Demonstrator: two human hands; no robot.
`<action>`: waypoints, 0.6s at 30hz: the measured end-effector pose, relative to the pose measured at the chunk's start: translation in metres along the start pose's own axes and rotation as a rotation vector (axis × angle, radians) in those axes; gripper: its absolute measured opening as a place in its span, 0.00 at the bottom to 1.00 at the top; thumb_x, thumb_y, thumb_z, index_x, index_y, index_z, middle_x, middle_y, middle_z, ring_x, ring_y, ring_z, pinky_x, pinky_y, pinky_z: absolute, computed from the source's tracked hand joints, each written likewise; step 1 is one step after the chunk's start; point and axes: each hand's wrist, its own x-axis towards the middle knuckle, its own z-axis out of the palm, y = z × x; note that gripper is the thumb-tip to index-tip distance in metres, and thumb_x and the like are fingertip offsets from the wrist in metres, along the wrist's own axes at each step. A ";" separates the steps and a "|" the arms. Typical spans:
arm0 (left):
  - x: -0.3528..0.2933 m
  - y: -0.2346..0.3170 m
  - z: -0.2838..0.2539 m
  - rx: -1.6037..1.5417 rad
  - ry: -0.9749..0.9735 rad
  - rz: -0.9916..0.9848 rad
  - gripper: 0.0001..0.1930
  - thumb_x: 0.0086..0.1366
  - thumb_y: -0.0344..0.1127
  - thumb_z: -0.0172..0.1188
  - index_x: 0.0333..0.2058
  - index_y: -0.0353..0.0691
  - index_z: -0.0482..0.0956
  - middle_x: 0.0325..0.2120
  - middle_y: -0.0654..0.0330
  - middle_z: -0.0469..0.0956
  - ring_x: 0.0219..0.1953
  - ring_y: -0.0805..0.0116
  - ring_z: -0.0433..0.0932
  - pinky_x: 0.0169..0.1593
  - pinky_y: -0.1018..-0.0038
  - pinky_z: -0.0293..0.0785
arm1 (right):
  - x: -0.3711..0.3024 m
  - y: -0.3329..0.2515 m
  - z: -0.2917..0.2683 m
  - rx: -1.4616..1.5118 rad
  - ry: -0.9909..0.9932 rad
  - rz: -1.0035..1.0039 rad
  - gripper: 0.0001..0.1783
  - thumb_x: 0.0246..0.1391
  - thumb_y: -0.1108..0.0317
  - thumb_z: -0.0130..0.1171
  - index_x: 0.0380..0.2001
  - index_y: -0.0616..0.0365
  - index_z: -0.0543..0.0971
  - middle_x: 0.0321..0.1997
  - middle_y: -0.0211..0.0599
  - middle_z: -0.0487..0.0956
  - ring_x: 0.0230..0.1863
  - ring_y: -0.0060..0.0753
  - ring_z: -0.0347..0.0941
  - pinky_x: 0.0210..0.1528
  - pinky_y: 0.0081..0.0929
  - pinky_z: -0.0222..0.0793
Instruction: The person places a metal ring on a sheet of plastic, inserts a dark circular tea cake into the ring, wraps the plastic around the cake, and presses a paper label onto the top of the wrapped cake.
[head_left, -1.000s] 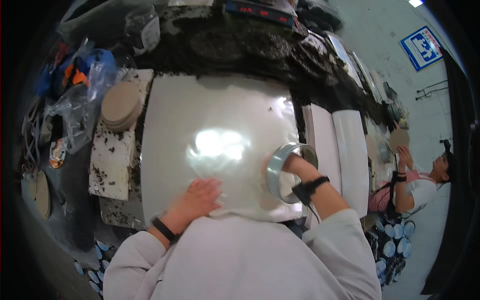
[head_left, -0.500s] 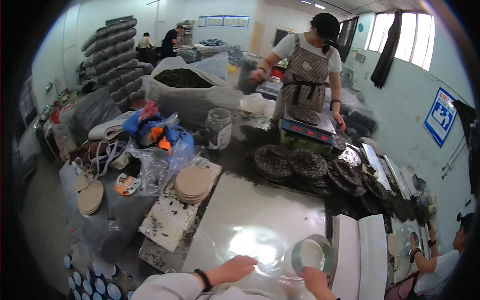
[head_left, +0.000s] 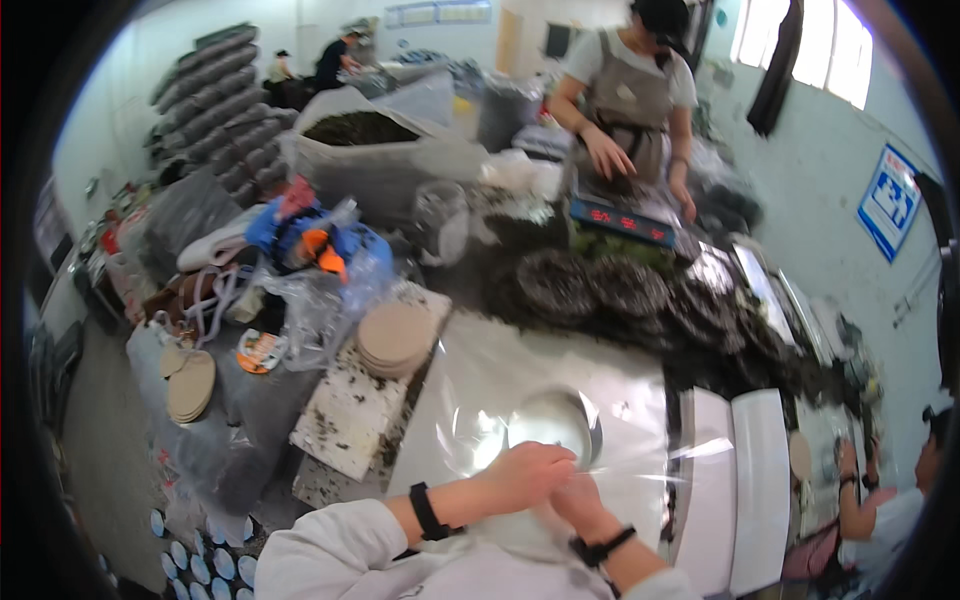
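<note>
A metal ring [head_left: 594, 432] rests on the pale board [head_left: 620, 372], which has shiny clear film over it. My left hand [head_left: 536, 470] reaches across the near side of the ring, fingers pressed together. Beneath its fingertips, my right hand [head_left: 582, 504] is curled, touching or almost touching the left. Motion blurs both hands, and what their fingers hold is hidden. Left of the board, a stack of round tan discs [head_left: 394, 338] sits on a white slab [head_left: 350, 425] sprinkled with dark flakes.
Dark round cakes [head_left: 556, 284] lie behind the board, near a digital scale [head_left: 620, 218] where a co-worker [head_left: 635, 95] stands. White curved sheets [head_left: 757, 490] are at the right, with another person [head_left: 885, 520] beyond. Plastic bags [head_left: 320, 250] and a clear jar [head_left: 440, 222] stand left.
The metal ring has moved left to the middle of the board. My right hand has come left and my left hand right, so they now meet. The co-worker's hand has reached over the scale.
</note>
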 end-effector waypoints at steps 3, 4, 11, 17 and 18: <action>-0.044 -0.018 0.024 0.065 0.070 0.139 0.11 0.60 0.35 0.57 0.41 0.40 0.77 0.49 0.55 0.77 0.53 0.55 0.75 0.52 0.62 0.72 | -0.021 -0.020 -0.005 0.180 -0.077 -0.125 0.17 0.57 0.58 0.58 0.46 0.54 0.80 0.49 0.42 0.80 0.50 0.44 0.76 0.50 0.36 0.71; -0.057 -0.020 0.030 0.020 0.061 0.144 0.11 0.60 0.35 0.57 0.41 0.40 0.77 0.49 0.55 0.77 0.53 0.55 0.75 0.52 0.62 0.72 | -0.043 -0.027 -0.010 0.037 -0.209 -0.318 0.20 0.58 0.59 0.58 0.52 0.54 0.77 0.54 0.43 0.78 0.54 0.46 0.74 0.54 0.37 0.70; -0.070 -0.061 0.053 0.300 -0.162 -0.113 0.31 0.49 0.47 0.70 0.52 0.42 0.73 0.62 0.55 0.65 0.65 0.54 0.62 0.67 0.58 0.54 | -0.057 -0.033 -0.054 -0.154 -0.182 0.253 0.30 0.56 0.59 0.59 0.62 0.51 0.69 0.59 0.37 0.75 0.59 0.42 0.71 0.58 0.36 0.68; -0.078 -0.087 -0.011 0.514 0.071 -0.378 0.48 0.55 0.62 0.63 0.65 0.34 0.59 0.66 0.44 0.57 0.69 0.46 0.53 0.69 0.51 0.47 | 0.125 0.024 -0.169 -0.451 0.353 -0.140 0.39 0.45 0.66 0.69 0.63 0.56 0.67 0.67 0.48 0.65 0.68 0.52 0.60 0.67 0.41 0.59; -0.071 -0.108 -0.041 0.622 0.177 -0.514 0.52 0.56 0.66 0.60 0.66 0.30 0.54 0.67 0.39 0.54 0.69 0.43 0.52 0.68 0.49 0.47 | 0.160 0.054 -0.182 -0.589 0.345 -0.099 0.49 0.44 0.63 0.70 0.68 0.54 0.58 0.74 0.48 0.53 0.73 0.56 0.48 0.71 0.45 0.50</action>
